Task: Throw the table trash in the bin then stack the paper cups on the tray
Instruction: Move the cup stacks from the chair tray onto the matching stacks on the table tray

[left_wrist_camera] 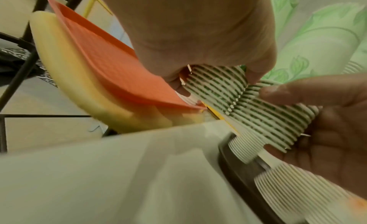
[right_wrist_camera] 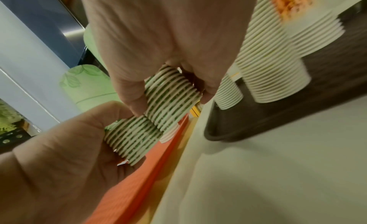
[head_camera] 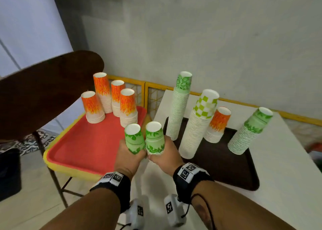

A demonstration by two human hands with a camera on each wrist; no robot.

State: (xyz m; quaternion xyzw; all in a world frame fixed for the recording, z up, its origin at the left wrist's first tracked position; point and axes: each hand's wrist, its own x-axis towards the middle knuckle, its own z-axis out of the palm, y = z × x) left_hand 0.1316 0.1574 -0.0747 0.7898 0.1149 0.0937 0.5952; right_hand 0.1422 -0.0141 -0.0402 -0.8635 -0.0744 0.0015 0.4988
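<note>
The cups (head_camera: 184, 83) look like thin matt paper, printed with green leaves, green checks or orange flames, and their rolled rims show as fine white ridges down each stack (left_wrist_camera: 246, 101). The red tray (head_camera: 87, 146) looks like plastic with a fine pebbled grain on its floor, and it lies on a smoother pale-yellow tray (left_wrist_camera: 65, 73), also plastic by its look. The dark tray (head_camera: 224, 162) is brown, matt and faintly streaked like wood grain. The counter (head_camera: 285, 177) is smooth, off-white and dull. The chair back (head_camera: 43, 88) is dark polished wood on thin black metal legs (head_camera: 57, 182). The wall (head_camera: 209, 38) is flat, matt paint. The wristbands (head_camera: 120, 186) are black cloth.
</note>
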